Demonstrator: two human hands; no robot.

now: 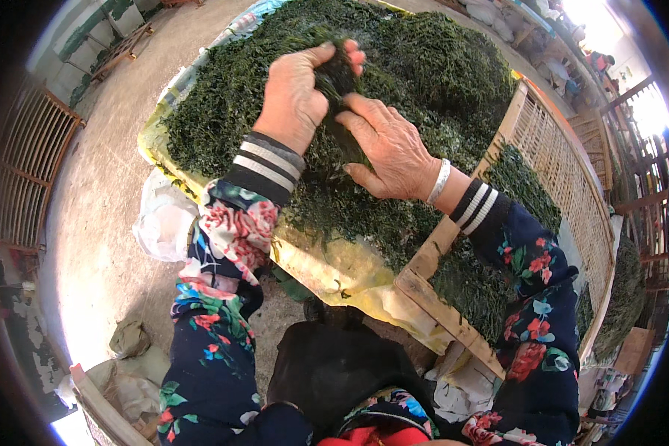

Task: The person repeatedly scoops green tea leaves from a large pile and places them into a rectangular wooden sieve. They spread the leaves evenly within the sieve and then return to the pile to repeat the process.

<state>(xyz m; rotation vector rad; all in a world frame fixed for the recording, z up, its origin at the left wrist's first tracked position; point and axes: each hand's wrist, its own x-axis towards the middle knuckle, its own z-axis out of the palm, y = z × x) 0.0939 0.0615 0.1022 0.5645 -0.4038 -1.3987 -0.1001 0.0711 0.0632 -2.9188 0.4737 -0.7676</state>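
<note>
"Both hands at work over the greens: the left hand (293,93), just shy of twelve o'clock on my remote feed, has its fingers curled round a dark green clump (335,78). At about one o'clock, the right hand (395,149) lies half-curled against the clump's near strands; whether it grips them, I cannot tell."

"Where does the rest of the stuff lie?"

"Heaped in a broad green pile (446,63), spread from eleven o'clock to one, on a yellow sheet (360,260) that shows bare toward six. More strands lie along the wooden frame of a woven tray (554,141) at two o'clock. A pale plastic bag (163,219) sits at nine."

"How would you expect the clump to handle?"

"Light and limp, I'd judge: fine, seaweed-like strands, soft enough to fold over the fingers. The sheen suggests damp, so they may slip and cling together, and single strands could tear under a sharp tug."

"And where would you take hold?"

"Around the thick middle, where the left hand has it, with a full wrap rather than a fingertip pinch. From this distance, I'd leave the loose ends at five o'clock of the clump for the right hand's thumb and fingers."
</note>
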